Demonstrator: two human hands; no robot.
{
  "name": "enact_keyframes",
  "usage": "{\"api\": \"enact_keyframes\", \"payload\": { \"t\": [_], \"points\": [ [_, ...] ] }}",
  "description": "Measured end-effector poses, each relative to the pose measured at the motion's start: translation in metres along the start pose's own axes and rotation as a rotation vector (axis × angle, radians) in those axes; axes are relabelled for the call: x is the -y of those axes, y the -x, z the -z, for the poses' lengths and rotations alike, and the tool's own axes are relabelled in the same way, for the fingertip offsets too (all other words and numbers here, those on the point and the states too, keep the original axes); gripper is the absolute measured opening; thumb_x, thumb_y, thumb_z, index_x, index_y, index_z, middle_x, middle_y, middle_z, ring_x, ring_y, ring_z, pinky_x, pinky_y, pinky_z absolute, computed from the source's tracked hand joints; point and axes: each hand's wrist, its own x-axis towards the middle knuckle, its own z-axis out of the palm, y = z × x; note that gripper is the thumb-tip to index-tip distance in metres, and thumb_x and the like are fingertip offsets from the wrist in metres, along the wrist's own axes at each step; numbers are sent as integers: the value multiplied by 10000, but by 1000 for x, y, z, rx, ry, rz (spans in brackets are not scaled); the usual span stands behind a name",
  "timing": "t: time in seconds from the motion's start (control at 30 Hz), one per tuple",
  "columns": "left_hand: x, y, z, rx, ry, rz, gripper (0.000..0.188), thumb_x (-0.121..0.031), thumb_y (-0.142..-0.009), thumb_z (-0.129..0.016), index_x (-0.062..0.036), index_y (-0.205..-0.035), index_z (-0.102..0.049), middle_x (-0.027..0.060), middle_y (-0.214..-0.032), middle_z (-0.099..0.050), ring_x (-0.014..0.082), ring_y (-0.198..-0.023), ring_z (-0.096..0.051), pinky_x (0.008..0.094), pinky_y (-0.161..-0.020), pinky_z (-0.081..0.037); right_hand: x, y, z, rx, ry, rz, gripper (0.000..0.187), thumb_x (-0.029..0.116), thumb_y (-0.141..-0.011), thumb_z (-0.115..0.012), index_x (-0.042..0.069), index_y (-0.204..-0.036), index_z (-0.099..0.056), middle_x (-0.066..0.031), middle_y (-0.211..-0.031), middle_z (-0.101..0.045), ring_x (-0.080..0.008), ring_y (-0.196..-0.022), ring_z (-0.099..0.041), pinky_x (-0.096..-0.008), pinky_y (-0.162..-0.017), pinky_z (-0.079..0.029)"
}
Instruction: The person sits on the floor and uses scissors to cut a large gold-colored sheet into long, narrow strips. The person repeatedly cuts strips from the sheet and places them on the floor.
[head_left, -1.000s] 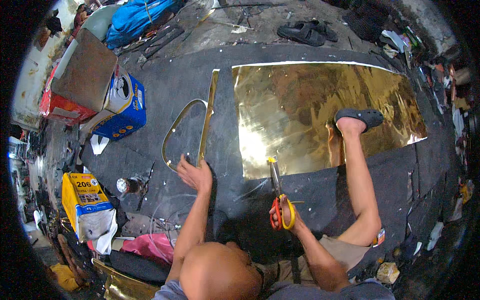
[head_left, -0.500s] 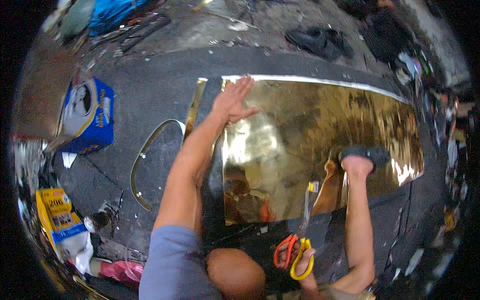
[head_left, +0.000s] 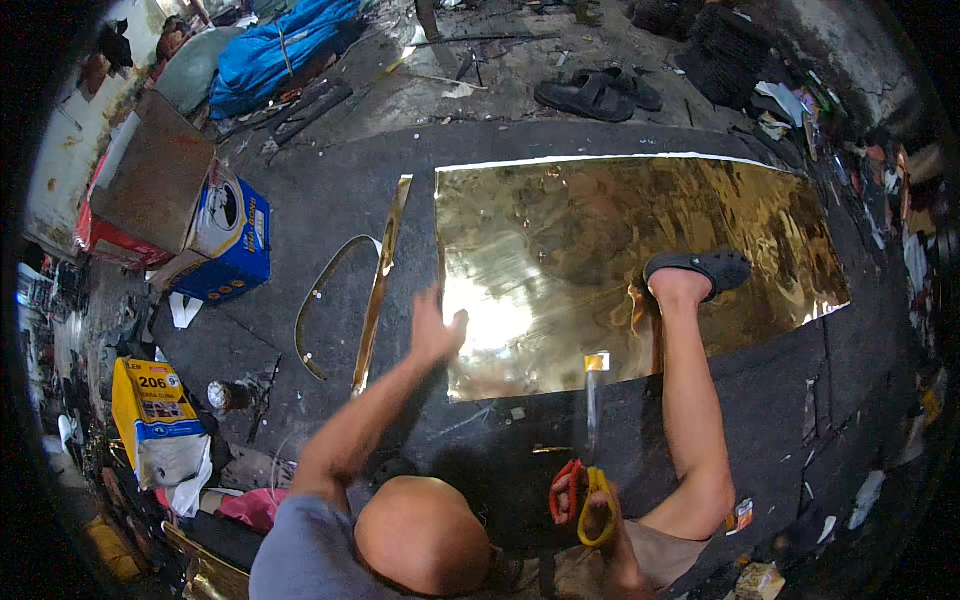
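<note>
A shiny gold sheet (head_left: 560, 250) lies flat on the dark mat, with a pale far edge. My left hand (head_left: 437, 328) is by the sheet's left edge, fingers stretched forward and thumb apart, holding nothing; whether it touches the edge I cannot tell. In my right hand (head_left: 612, 530) are tin snips (head_left: 592, 430) with one red and one yellow handle, their blades pointing away from me toward the sheet's near edge. A small whitish-orange bit shows at the blade tip. My foot in a black clog (head_left: 715, 272) rests on the sheet.
Left of the sheet lie a narrow gold strip (head_left: 382, 290) and a curled strip (head_left: 300, 325). Farther left are a blue-and-white carton (head_left: 235, 240), a yellow bag (head_left: 150, 395) and a jar-like thing (head_left: 228, 396). Black sandals (head_left: 590, 95) sit beyond the far edge.
My left hand has come from the sheet's far left corner back toward me along its left edge. The head view has shifted. The snips remain in my right hand.
</note>
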Motion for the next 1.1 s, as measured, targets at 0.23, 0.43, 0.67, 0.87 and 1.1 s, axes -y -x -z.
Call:
{"api": "enact_keyframes", "payload": {
  "t": [0.23,0.43,0.67,0.87,1.1],
  "points": [
    [22,69,-29,-196,491,247,550,-191,-715,-685,-18,-1208,-513,183,-944,-621,302,-871,-622,387,-783,-491,-73,1,8,60,-174,-341,838,773,-778,-431,-35,-935,-586,-64,-673,-550,-167,-543,-577,-284,-491,-484],
    [44,66,-17,200,493,386,240,-230,-800,-677,-8,-710,-672,70,-584,-616,149,-531,-590,334,-538,-459,-86,6,-16,56,-22,-634,531,515,-834,-554,8,-989,-566,-87,-750,-580,-181,-560,-589,-304,-529,-519],
    [18,68,11,266,623,437,249,-184,-841,-655,-33,-655,-588,46,-552,-589,106,-479,-567,262,-464,-440,-96,6,-62,210,130,-663,847,806,-760,-362,5,-961,-549,-54,-668,-538,-161,-572,-575,-288,-524,-475],
    [16,66,12,259,567,434,234,-175,-835,-643,-28,-663,-583,46,-548,-581,113,-454,-550,268,-444,-431,-113,-16,-78,136,147,-673,880,825,-747,-354,-18,-920,-538,-66,-645,-522,-169,-529,-565,-300,-508,-486],
    [26,64,9,244,521,444,210,-150,-817,-639,-22,-658,-588,50,-541,-576,117,-444,-523,277,-442,-418,-118,-24,-74,89,167,-664,884,836,-730,-377,-21,-870,-541,-68,-616,-517,-169,-496,-556,-308,-488,-490]
  ]
}}
